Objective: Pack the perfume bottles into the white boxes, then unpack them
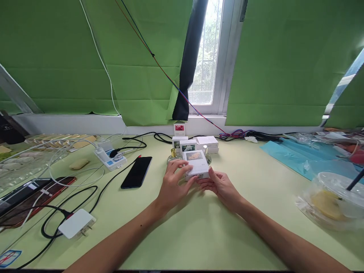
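Note:
A small white box (pixel 196 161) with a flower picture on its face is tilted up off the table between my hands. My left hand (pixel 175 181) grips its left side, fingers over the face and thumb at the lower edge. The fingers of my right hand (pixel 219 185) are curled at its lower right corner, with the thumb against the side. Just behind it stand a perfume bottle with a gold cap (pixel 173 153) and another with a silver cap (pixel 205 149), both partly hidden. More white boxes with flower pictures (pixel 188 146) stand behind these.
Left of my hands lies a black phone (pixel 137 172). A white charger (pixel 77 223), cables and a power strip (pixel 109 157) are farther left. At the right stands a plastic cup (pixel 335 197) with a straw, near blue sheeting (pixel 290 153). Green blinds (pixel 284 68) hang behind the table.

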`<state>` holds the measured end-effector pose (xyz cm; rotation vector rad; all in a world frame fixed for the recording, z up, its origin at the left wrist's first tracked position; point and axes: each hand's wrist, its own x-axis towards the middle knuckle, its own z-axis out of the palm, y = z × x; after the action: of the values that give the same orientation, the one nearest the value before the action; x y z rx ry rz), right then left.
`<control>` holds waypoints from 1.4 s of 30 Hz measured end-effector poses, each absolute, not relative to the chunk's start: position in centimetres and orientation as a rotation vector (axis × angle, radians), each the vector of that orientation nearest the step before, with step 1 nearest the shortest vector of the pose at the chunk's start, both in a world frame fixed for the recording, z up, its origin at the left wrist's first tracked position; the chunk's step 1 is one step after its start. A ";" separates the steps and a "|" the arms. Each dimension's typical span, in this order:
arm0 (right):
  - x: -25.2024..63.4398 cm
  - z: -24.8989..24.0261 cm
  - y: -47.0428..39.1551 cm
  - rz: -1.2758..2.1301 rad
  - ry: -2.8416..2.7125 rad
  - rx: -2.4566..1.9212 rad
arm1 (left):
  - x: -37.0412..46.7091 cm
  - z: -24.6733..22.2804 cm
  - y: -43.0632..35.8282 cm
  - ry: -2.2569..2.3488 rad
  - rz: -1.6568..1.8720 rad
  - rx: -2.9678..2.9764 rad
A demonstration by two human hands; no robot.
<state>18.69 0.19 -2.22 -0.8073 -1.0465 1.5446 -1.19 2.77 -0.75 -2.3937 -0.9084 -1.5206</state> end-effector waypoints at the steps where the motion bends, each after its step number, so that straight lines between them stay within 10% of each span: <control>1: 18.7 -2.3 0.3 1.513 -1.060 -0.846 | -1.2 -0.7 2.8 -0.917 -1.520 -2.391; 16: 19.1 -2.3 0.1 1.085 -1.249 -1.029 | -1.0 -1.0 2.4 -0.970 -1.563 -2.433; 42: 19.1 -2.0 0.3 1.328 -1.380 -0.932 | -1.4 -0.9 3.2 -1.214 -1.606 -2.394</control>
<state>19.11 0.31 -1.96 -0.9322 -1.3796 1.3278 -1.37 3.24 -0.92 -2.3937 -1.2139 -1.6059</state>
